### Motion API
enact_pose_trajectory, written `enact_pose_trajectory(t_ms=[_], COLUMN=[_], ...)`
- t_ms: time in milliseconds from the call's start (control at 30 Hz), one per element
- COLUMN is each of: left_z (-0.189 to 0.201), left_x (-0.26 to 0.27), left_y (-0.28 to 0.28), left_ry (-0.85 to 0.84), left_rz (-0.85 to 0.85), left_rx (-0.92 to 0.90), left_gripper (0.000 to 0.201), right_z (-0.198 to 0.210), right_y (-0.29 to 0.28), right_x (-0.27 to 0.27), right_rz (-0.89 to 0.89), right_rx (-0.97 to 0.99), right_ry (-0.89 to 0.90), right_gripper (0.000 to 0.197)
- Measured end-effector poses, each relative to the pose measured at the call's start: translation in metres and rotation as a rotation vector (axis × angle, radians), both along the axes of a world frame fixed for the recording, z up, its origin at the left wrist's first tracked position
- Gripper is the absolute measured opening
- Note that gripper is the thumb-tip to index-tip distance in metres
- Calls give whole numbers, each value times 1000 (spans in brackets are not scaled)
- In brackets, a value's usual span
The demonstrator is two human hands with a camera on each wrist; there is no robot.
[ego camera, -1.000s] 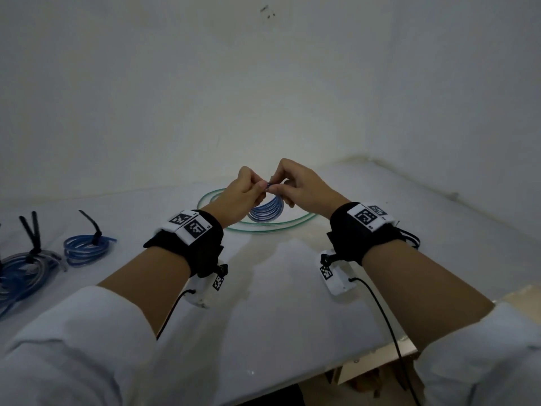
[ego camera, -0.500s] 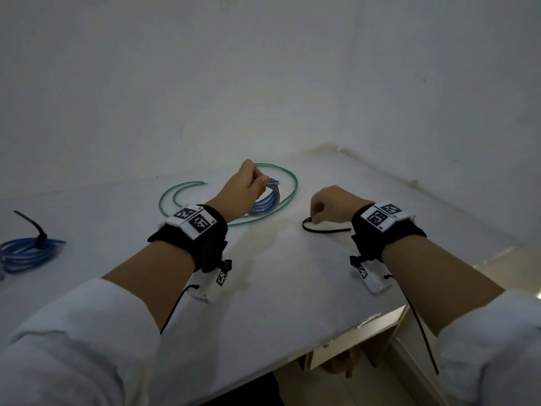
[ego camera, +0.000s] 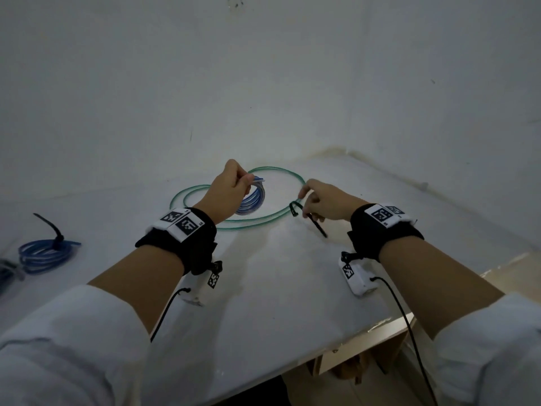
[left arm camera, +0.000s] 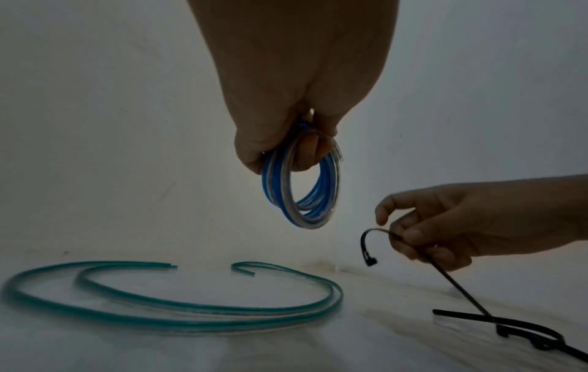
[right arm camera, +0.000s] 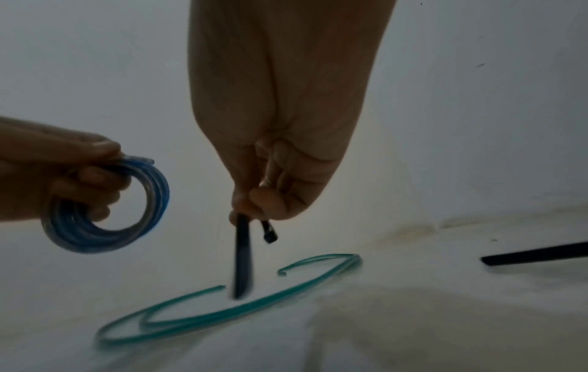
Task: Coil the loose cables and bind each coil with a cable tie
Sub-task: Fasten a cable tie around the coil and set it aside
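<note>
Now the binding step: the right hand (ego camera: 325,200) pinches a black cable tie (left arm camera: 369,245) above the table (ego camera: 292,288), while the left hand (ego camera: 231,189) grips the blue coil (ego camera: 251,197), raised over the loose green cable (ego camera: 263,221). Next, thread the tie through the coil.

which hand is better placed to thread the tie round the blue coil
Right. The right hand already pinches the tie beside the coil, which the left hand holds up off the table.

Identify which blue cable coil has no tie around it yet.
The blue coil held in the left hand; the blue coil on the table's left already carries a black tie.
</note>
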State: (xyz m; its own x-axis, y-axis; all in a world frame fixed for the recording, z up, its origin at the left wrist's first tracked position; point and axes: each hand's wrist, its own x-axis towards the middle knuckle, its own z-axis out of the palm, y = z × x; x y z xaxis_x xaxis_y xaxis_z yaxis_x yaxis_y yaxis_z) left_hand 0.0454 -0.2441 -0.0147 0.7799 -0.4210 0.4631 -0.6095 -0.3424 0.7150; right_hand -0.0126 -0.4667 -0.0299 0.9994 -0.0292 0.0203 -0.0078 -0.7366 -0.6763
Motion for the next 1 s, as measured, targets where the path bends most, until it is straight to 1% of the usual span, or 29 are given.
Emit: enact_pose_trajectory(t_ms=[67, 133, 233, 333, 433, 567, 667, 800, 933, 1000], left_z=[2, 3, 4, 6, 8, 9, 9, 9, 10, 11], left_x=[2, 4, 7, 7, 7, 8, 7, 8, 9, 9], left_y=[10, 22, 40, 59, 76, 95, 106, 116, 123, 125], left_ry=[-3, -5, -10, -12, -16, -10, -3, 2, 2, 0], left_rz=[40, 73, 110, 139, 157, 197, 208, 225, 251, 269], left_rx=[-3, -4, 1, -7, -10, -17, -20, -27, -36, -47], left_gripper=[18, 13, 12, 17, 19, 24, 20, 22, 14, 17], right_z=[5, 11, 18, 21, 22, 20, 21, 24, 26, 26], right_y=[13, 28, 51, 71, 87, 103, 113, 124, 131, 132], right_x=[3, 6, 9, 11, 19, 30, 33, 32, 32, 33], right_rz=[53, 106, 178, 221, 235, 261, 283, 291, 279, 287], right_rx=[138, 246, 384, 450, 388, 248, 215, 218, 168, 118], right_ry=[-79, -121, -135, -139, -140, -155, -146, -194, -314, -372], right_gripper=[18, 20, 27, 25, 22, 27, 31, 21, 10, 8])
